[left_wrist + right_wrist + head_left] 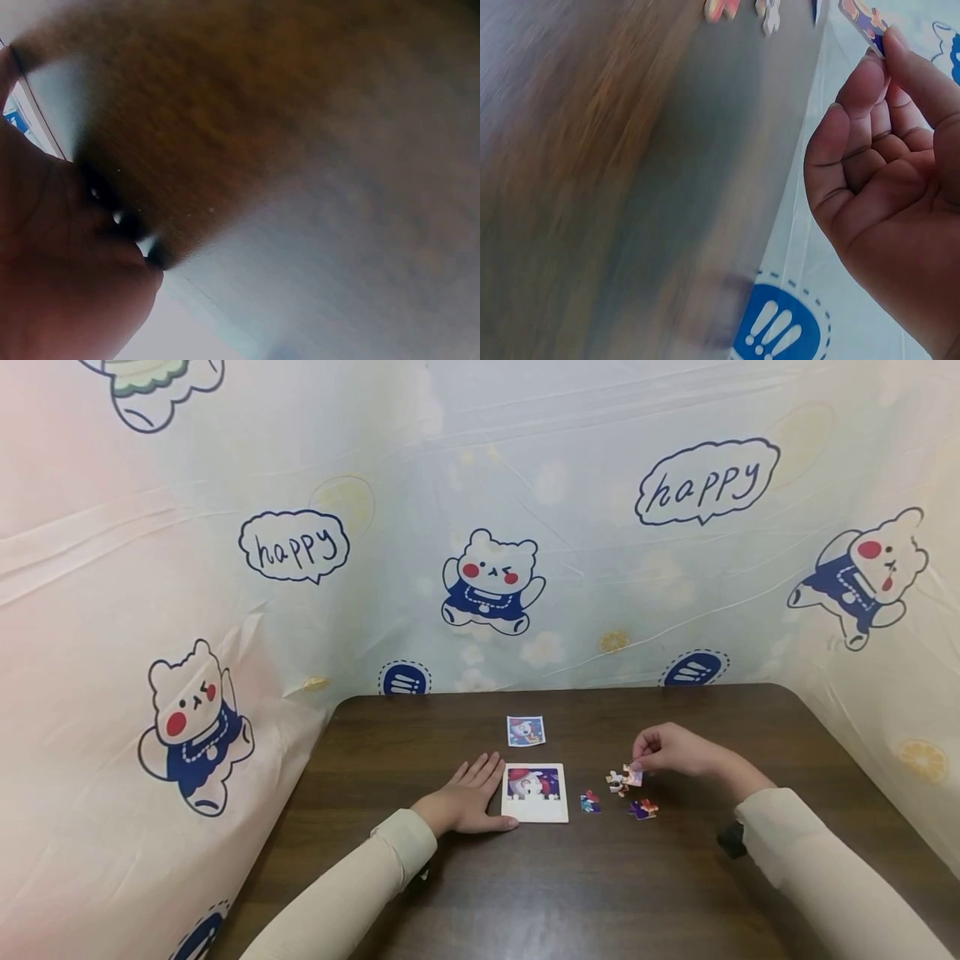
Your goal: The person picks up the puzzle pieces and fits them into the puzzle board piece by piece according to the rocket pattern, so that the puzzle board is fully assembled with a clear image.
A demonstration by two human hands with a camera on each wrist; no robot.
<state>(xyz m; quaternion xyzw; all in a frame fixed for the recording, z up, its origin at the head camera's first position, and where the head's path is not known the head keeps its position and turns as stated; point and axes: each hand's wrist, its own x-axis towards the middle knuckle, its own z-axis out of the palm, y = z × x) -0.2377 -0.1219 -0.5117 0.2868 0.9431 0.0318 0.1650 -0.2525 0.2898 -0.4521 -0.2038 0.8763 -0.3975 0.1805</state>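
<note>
My left hand [468, 797] rests flat on the table with its fingers spread, along the left side of a white-framed puzzle board [536, 812]. Its thumb touches the board's lower left corner. Fitted pieces fill the board's upper part, showing a white character with red. To the right, my right hand [678, 750] pinches a jigsaw piece [864, 21] between thumb and fingertips, tilted up off the table. A white-and-dark jigsaw piece [617, 781] lies just beside it. Nearer the board is a blue-and-red piece [590, 802], and a purple-and-orange piece [642, 810] lies below the right hand.
Behind the board lies a small printed picture card [525, 731]. The dark wooden table [570, 893] has rounded far corners. A pale fabric sheet [585, 560] with cartoon bears hangs behind it and at both sides.
</note>
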